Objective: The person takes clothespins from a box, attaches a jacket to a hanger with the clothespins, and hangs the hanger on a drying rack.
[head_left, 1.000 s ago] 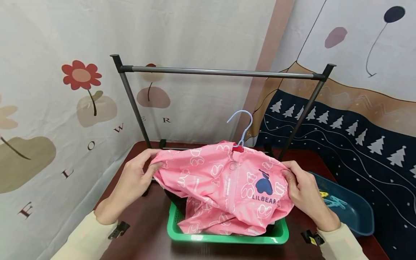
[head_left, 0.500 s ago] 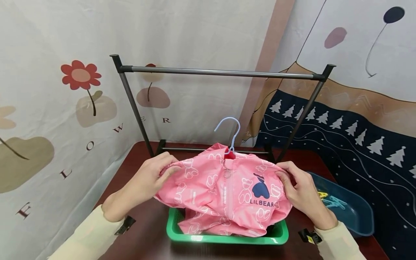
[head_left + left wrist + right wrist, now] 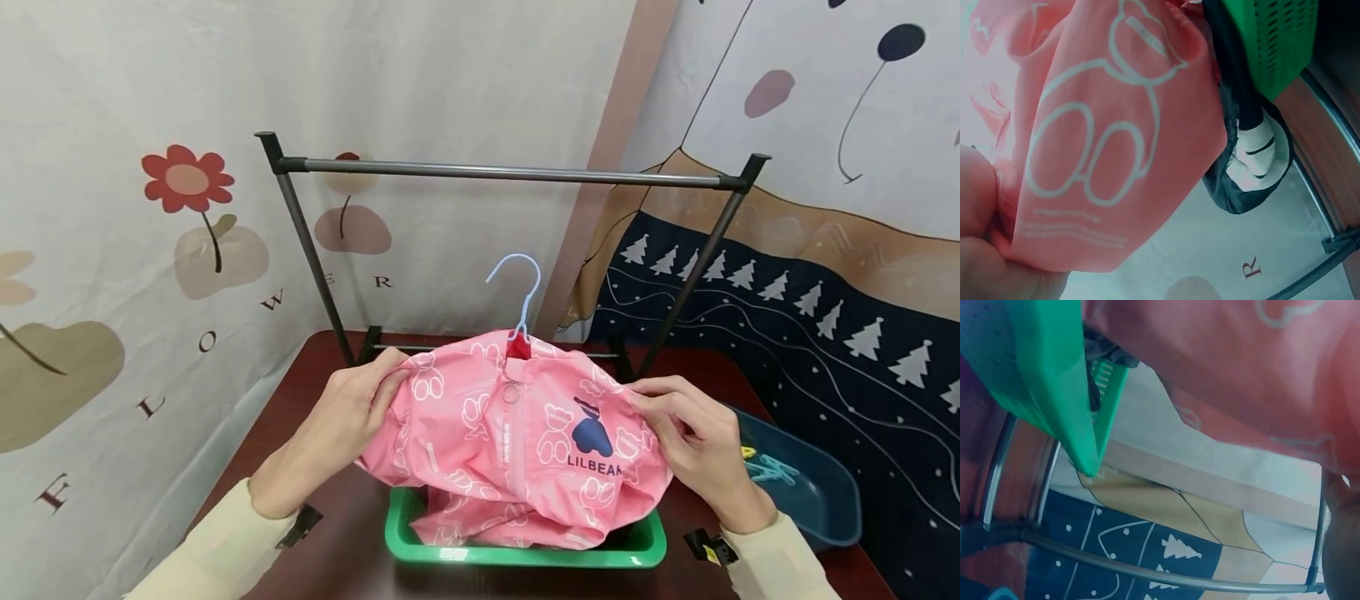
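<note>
A pink child's jacket (image 3: 480, 417) with white bear outlines and a dark blue "LILBEAR" print is spread between both hands. My left hand (image 3: 345, 417) pinches its left shoulder, and my right hand (image 3: 693, 437) pinches the opposite shoulder. From the neck opening rises the hook of a light blue hanger (image 3: 531, 287); the rest of the hanger is hidden inside the jacket. The lower part of the jacket hangs into a green basket (image 3: 525, 557). In the left wrist view, the pink fabric (image 3: 1122, 144) fills the middle, with thumb and fingers at its edge.
Behind the basket stands a dark metal clothes rack (image 3: 480, 172) with a horizontal top bar. A blue tray (image 3: 821, 492) at the right holds several clothespins (image 3: 772, 471). Black cloth with a white patch (image 3: 1254, 156) hangs beside the basket in the left wrist view.
The left hand has moved right, toward the jacket's shoulder, and grips closer in. The jacket and hanger hook have shifted left. The right hand keeps its hold.
</note>
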Demonstrator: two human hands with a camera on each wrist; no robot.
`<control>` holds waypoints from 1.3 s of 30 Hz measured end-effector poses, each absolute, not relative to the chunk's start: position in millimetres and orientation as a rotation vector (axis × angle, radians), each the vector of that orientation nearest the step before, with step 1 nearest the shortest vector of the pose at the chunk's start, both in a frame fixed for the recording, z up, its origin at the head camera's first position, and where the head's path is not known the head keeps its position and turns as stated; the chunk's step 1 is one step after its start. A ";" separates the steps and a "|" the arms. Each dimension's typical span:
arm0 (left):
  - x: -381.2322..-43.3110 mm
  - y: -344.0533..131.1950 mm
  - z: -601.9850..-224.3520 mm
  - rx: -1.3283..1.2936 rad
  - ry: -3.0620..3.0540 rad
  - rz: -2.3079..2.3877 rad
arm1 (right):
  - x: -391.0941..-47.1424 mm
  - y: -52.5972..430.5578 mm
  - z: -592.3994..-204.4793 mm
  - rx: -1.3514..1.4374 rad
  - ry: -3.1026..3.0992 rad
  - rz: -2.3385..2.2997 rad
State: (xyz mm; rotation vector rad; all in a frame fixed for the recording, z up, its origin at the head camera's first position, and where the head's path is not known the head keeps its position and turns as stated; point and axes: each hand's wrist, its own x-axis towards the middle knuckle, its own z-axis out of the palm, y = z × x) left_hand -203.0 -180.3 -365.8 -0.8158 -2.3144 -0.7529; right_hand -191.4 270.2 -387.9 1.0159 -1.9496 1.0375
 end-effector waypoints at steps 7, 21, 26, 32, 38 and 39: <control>-199.9 -179.2 -366.7 -0.816 -2.226 -0.671 | -186.7 282.0 -382.5 0.841 -2.166 1.110; -193.0 -179.2 -361.3 -0.766 -2.198 -0.786 | -183.9 280.2 -384.7 0.739 -2.329 1.082; -189.2 -185.9 -361.0 -0.733 -2.289 -0.883 | -186.7 279.9 -389.5 0.750 -2.335 1.074; -191.7 -198.9 -360.7 -0.754 -2.272 -0.870 | -188.5 283.0 -393.9 0.730 -2.343 1.054; -192.8 -200.0 -358.3 -0.797 -2.306 -0.854 | -189.9 283.1 -397.4 0.726 -2.373 1.101; -192.9 -198.4 -357.6 -0.813 -2.326 -0.849 | -190.2 282.8 -397.9 0.730 -2.375 1.106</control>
